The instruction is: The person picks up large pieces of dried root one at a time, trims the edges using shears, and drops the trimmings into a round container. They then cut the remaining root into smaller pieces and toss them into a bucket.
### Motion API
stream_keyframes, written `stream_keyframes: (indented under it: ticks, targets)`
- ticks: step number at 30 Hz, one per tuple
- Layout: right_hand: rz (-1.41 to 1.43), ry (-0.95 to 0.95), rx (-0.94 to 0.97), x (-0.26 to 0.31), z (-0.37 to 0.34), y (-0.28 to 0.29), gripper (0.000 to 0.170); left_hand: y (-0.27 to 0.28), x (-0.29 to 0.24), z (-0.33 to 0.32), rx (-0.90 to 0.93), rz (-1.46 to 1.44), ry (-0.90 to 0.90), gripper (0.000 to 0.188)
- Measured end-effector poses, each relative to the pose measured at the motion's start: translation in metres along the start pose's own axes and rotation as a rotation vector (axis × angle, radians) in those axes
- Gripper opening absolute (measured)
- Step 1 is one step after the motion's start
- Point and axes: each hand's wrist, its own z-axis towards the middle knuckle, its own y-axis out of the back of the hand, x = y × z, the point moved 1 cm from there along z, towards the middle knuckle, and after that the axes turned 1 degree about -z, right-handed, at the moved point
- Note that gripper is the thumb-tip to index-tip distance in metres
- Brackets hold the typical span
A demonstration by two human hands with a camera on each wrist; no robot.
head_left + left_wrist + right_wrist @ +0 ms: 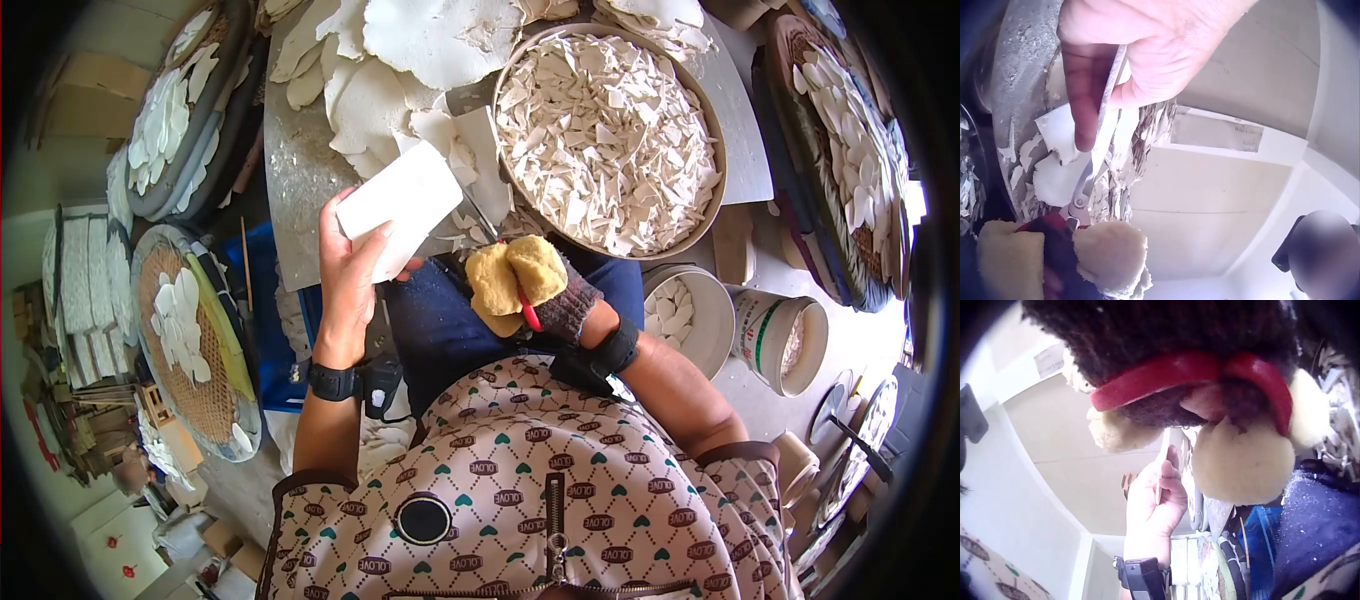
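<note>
My left hand (350, 265) holds a flat white slab with straight edges (405, 205), thumb on the near face and fingers behind. In the left wrist view the slab shows edge-on and thin. My right hand (575, 303), in a dark knitted glove, grips red-handled scissors (1079, 203). Yellow foam pads (538, 268) are fixed around the gloved fingers and the handles. The scissor blades point up toward the slab and overlap its lower edge in the left wrist view. Irregular white sheets (430, 45) lie piled on the metal table beyond my left hand.
A round tray (714, 190) heaped with white offcuts stands on the metal table (290, 160). Buckets (720, 325) with white pieces stand at the right. Round woven racks (160, 325) bearing white discs flank both sides. A blue crate (262, 250) stands at the left.
</note>
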Motion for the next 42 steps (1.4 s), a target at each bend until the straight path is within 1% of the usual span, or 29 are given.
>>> stream_keyframes:
  ticks: [2,5,8,11,12,13,14,17,20,23,25,26,28,29,31,32,33,34,35,37,39,40,42]
  targets:
    - [-0.042,0.028,-0.029,-0.012,-0.003,-0.002,0.018,0.000,-0.001,-0.001,0.010,0.007,-0.005,0.052]
    - [-0.583,0.242,0.056,-0.012,0.002,0.004,0.021,0.000,-0.004,-0.004,0.064,-0.010,0.025,0.053]
    - [0.070,0.072,0.067,-0.005,0.000,0.001,0.022,0.000,-0.008,-0.005,0.122,-0.004,0.060,0.054]
    - [0.061,-0.049,0.109,0.004,-0.002,0.005,0.022,0.002,-0.009,-0.005,0.145,-0.001,0.085,0.055]
    - [0.063,-0.030,0.090,-0.004,-0.005,0.007,0.022,0.002,-0.009,-0.004,0.150,-0.001,0.091,0.055]
    - [0.067,-0.007,0.072,-0.016,-0.007,0.008,0.022,0.001,-0.009,-0.004,0.143,0.044,0.097,0.060]
    - [0.071,0.016,0.056,-0.025,-0.008,0.008,0.022,0.002,-0.008,-0.003,0.153,0.042,0.098,0.060]
    - [0.353,-0.090,0.049,-0.018,-0.010,0.003,0.022,0.005,-0.005,-0.004,0.165,0.033,0.096,0.060]
    - [-0.121,0.071,0.069,-0.012,-0.009,0.007,0.021,0.008,-0.005,-0.004,0.170,0.029,0.088,0.060]
    - [-0.561,0.149,0.103,-0.023,-0.007,0.012,0.023,0.011,-0.009,-0.004,0.200,0.043,0.103,0.062]
    - [0.016,0.047,0.110,-0.023,-0.008,0.007,0.027,0.010,-0.014,-0.006,0.221,0.066,0.122,0.064]
    - [0.052,-0.001,0.132,-0.024,-0.008,0.007,0.028,0.011,-0.016,-0.007,0.235,0.072,0.121,0.067]
    - [-0.038,0.016,0.161,-0.014,-0.009,0.012,0.029,0.013,-0.021,-0.006,0.266,0.083,0.113,0.072]
    - [-0.129,0.037,0.173,-0.012,-0.009,0.013,0.028,0.021,-0.024,-0.003,0.318,0.072,0.156,0.077]
    - [-0.356,0.096,0.189,-0.013,-0.009,0.015,0.028,0.029,-0.010,0.006,0.197,0.033,0.028,0.076]
    - [-0.281,0.028,0.170,-0.018,-0.010,0.015,0.026,0.034,-0.005,0.009,0.138,0.016,-0.037,0.076]
    - [-0.204,-0.038,0.146,-0.023,-0.011,0.015,0.025,0.038,-0.007,0.009,0.100,-0.008,0.001,0.072]
    - [-0.126,-0.101,0.117,-0.029,-0.012,0.015,0.024,0.041,-0.007,0.010,0.082,-0.016,-0.008,0.066]
    - [0.319,-0.276,0.065,-0.038,-0.016,0.012,0.023,0.044,-0.005,0.011,0.063,-0.025,-0.014,0.061]
    - [-0.305,-0.152,0.296,-0.010,-0.015,0.012,0.035,0.049,0.000,0.012,0.062,-0.072,-0.002,0.049]
    - [-0.378,-0.136,0.232,-0.010,-0.017,0.013,0.037,0.053,0.003,0.013,0.094,-0.147,0.027,0.039]
    - [-0.415,-0.126,0.200,-0.010,-0.019,0.014,0.037,0.053,0.004,0.012,0.102,-0.178,0.049,0.036]
    - [-0.337,-0.085,0.147,-0.018,-0.021,0.016,0.030,0.052,0.003,0.009,0.125,-0.236,0.088,0.032]
